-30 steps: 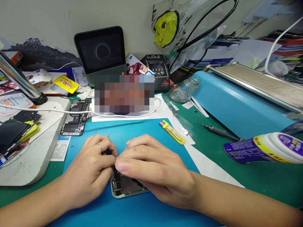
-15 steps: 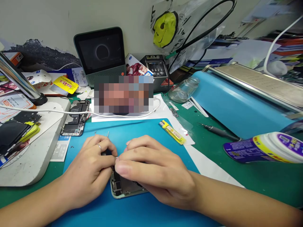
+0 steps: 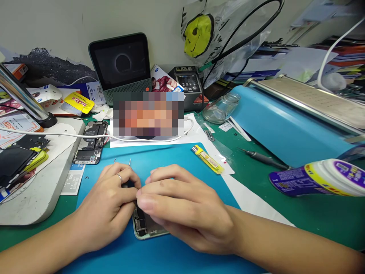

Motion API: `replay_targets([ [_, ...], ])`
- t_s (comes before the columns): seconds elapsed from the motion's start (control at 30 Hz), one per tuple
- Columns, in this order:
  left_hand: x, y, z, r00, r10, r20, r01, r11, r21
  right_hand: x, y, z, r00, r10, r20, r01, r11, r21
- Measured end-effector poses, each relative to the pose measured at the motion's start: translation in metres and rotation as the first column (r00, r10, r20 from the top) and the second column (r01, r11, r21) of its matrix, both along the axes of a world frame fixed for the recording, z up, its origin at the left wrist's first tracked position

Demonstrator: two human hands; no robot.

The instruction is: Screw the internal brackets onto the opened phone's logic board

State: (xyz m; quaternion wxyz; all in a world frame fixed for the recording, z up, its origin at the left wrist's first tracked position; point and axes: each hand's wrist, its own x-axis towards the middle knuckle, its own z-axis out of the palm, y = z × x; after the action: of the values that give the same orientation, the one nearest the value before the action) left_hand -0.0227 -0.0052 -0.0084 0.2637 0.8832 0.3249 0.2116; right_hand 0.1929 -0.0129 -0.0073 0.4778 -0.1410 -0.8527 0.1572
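Observation:
An opened phone (image 3: 154, 227), its inner parts showing, lies on the blue mat (image 3: 114, 258) beneath my hands. My left hand (image 3: 114, 201) is closed at the phone's upper left, a ring on one finger. A thin metal rod (image 3: 130, 162) sticks up past its curled fingers, with a dark piece under them; most of this slim tool is hidden. My right hand (image 3: 185, 209) arches over the phone, thumb and forefinger pressed together against the left fingertips. What the right fingers pinch is hidden, as is much of the phone.
Another opened phone (image 3: 90, 142) lies behind left, beside a white platform (image 3: 54, 198). A yellow packet (image 3: 207, 159) rests at the mat's edge. Rightward are a pen-like tool (image 3: 266, 159), a purple bottle (image 3: 302, 179) and a glass jar (image 3: 221, 108). A white cable (image 3: 65, 134) crosses behind.
My right hand has shifted slightly left over the phone, its fingertips a touch further toward my left hand. The left hand stays in place.

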Motion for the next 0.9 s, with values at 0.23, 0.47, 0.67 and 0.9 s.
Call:
replay_targets([
  [0.23, -0.0003, -0.0010, 0.0010, 1.000, 0.010, -0.006, -0.010, 1.000, 0.010, -0.0001, 0.0013, -0.0004, 1.000, 0.005, -0.009, -0.006, 0.999, -0.034],
  [0.47, 0.0002, -0.0001, -0.0002, 1.000, 0.021, 0.001, -0.021, 1.000, 0.021, -0.0029, 0.0005, -0.0016, 1.000, 0.007, -0.007, -0.007, 0.996, -0.091],
  [0.67, 0.0019, -0.0045, 0.0033, 0.996, 0.000, 0.094, -0.006, 0.998, 0.060, -0.0043, 0.0013, -0.0034, 1.000, -0.013, -0.014, 0.011, 0.994, -0.108],
  [0.9, -0.0004, -0.0023, -0.0005, 0.994, -0.015, 0.109, 0.003, 0.994, 0.114, -0.0052, 0.0020, -0.0039, 1.000, -0.007, -0.006, 0.007, 0.999, -0.046],
])
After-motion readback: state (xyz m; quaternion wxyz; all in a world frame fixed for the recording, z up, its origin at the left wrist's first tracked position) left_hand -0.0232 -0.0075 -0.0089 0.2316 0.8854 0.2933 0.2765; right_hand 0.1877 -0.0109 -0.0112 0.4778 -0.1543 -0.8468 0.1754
